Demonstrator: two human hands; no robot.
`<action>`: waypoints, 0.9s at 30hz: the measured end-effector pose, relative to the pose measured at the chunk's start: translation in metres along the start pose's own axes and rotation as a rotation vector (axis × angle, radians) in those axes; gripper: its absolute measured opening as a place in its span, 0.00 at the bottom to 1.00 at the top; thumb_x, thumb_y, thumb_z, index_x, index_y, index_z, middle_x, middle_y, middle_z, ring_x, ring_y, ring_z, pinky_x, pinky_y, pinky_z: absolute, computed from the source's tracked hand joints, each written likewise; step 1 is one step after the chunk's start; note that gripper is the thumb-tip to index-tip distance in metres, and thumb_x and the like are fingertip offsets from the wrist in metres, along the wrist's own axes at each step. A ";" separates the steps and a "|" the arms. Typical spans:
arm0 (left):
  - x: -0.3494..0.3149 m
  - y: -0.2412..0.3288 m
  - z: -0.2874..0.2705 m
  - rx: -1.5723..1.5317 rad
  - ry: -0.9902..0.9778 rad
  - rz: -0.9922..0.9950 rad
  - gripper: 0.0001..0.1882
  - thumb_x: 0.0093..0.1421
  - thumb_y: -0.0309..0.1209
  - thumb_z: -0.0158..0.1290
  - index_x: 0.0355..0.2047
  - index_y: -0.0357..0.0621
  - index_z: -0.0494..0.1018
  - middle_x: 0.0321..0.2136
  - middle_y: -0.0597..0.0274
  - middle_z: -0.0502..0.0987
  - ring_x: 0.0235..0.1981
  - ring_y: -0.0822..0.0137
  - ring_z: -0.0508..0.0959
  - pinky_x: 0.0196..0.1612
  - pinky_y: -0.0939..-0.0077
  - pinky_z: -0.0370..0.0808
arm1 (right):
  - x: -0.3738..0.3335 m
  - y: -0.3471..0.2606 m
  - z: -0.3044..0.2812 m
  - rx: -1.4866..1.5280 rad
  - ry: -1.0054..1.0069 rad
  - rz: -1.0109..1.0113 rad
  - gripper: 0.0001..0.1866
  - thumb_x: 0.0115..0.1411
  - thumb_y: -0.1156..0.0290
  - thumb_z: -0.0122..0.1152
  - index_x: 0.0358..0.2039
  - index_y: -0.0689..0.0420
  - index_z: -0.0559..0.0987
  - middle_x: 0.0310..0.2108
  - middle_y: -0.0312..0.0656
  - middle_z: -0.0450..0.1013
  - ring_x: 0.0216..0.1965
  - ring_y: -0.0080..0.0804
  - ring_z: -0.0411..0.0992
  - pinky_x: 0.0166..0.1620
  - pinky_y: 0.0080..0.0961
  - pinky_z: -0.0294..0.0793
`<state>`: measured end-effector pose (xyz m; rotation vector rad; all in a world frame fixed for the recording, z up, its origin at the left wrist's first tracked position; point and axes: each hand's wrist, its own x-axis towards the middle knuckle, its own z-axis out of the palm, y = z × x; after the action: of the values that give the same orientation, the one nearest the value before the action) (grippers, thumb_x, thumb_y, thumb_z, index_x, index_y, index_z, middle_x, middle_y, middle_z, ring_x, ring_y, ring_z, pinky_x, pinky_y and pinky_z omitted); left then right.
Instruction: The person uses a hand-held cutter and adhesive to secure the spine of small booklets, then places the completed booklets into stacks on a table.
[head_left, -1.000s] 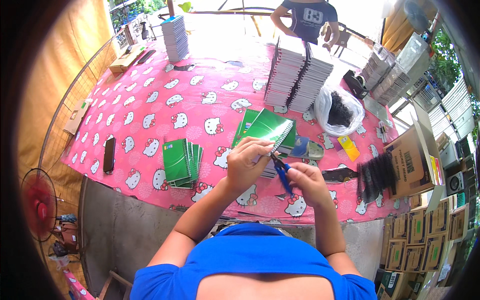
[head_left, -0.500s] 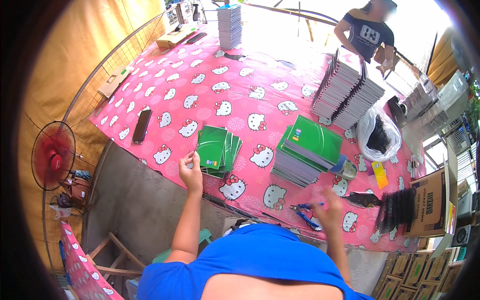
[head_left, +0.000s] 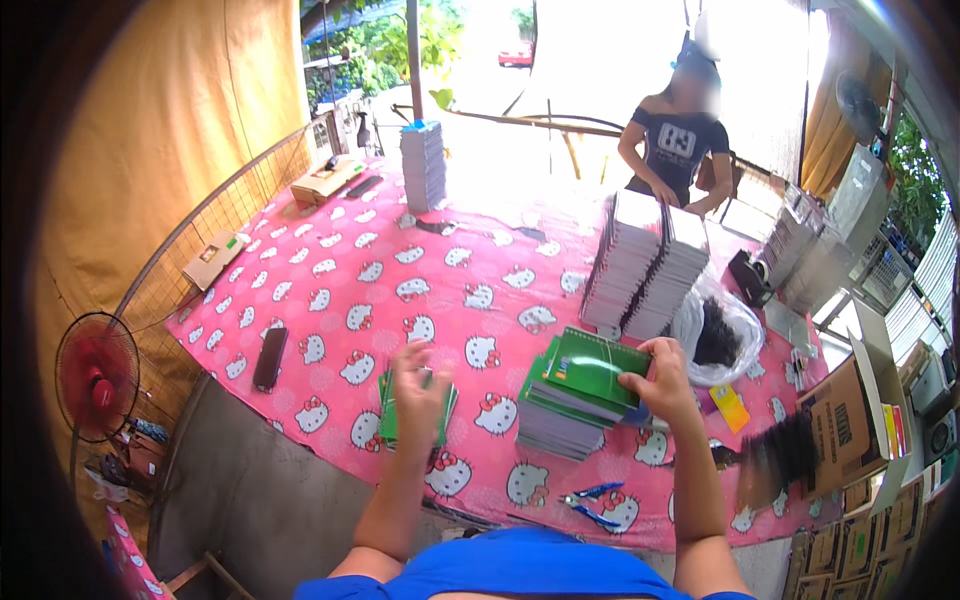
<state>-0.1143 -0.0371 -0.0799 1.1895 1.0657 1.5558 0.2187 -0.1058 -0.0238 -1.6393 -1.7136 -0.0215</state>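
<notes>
My right hand (head_left: 664, 382) pinches the right edge of the top green spiral notebook (head_left: 590, 362), thumb on its cover. That notebook lies on a stack of notebooks (head_left: 556, 430) with white page edges. My left hand (head_left: 420, 392), somewhat blurred, hovers over a smaller pile of green notebooks (head_left: 389, 410) and hides much of it. Its fingers look apart, with nothing visible in them. Blue-handled cutting pliers (head_left: 597, 505) lie on the table in front of the taller stack.
On the pink patterned tablecloth (head_left: 320, 375) are tall notebook stacks (head_left: 640, 265), a bag of black coils (head_left: 718, 340), more black coils (head_left: 775, 465), a cardboard box (head_left: 845, 420) and a dark phone (head_left: 270, 358). A person (head_left: 680, 140) stands across the table. A red fan (head_left: 97, 385) is at left.
My right hand has moved from near the pliers up to the top notebook and grips its edge. My left hand has shifted over the smaller pile. The view has tilted upward.
</notes>
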 end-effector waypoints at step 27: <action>-0.028 0.054 0.155 0.438 -0.485 0.703 0.03 0.50 0.34 0.60 0.27 0.54 0.78 0.26 0.75 0.77 0.35 0.71 0.73 0.46 0.62 0.58 | -0.125 0.170 -0.048 -0.373 0.129 0.470 0.22 0.43 0.60 0.72 0.34 0.61 0.77 0.38 0.52 0.71 0.44 0.51 0.68 0.48 0.42 0.67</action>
<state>0.0339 -0.0588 -0.0078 2.2893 0.7012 1.4211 0.3766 -0.2051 -0.1338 -2.2303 -1.2428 -0.2266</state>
